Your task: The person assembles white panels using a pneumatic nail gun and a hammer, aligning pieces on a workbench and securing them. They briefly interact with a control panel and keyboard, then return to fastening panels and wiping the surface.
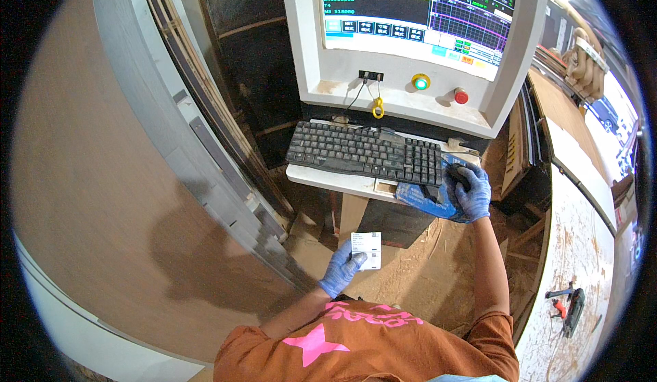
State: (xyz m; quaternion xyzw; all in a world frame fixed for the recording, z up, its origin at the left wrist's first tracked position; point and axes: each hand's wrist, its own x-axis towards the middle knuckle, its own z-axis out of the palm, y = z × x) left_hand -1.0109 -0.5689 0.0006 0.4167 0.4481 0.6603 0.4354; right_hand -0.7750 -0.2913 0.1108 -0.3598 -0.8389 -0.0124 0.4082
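In a blue glove, my left hand [342,271] grips a small stack of white printed labels [366,244] in front of my body, thumb on top. My right hand [474,194], gloved too, is wrapped over a black computer mouse [457,172] on a blue mouse pad [426,202]. Left of the mouse, a dusty black keyboard [363,153] lies on a white shelf [321,178]. Above it stands a machine control console [308,60] with a lit screen [410,12].
The console bears a green lit button [420,82], a red knob [460,96] and a yellow-ringed plug-in [378,109]. A large brown board [89,176] stretches along the left. On the right, hand tools [573,310] lie on a dusty white surface [575,245]. Sawdust covers the floor [410,279].
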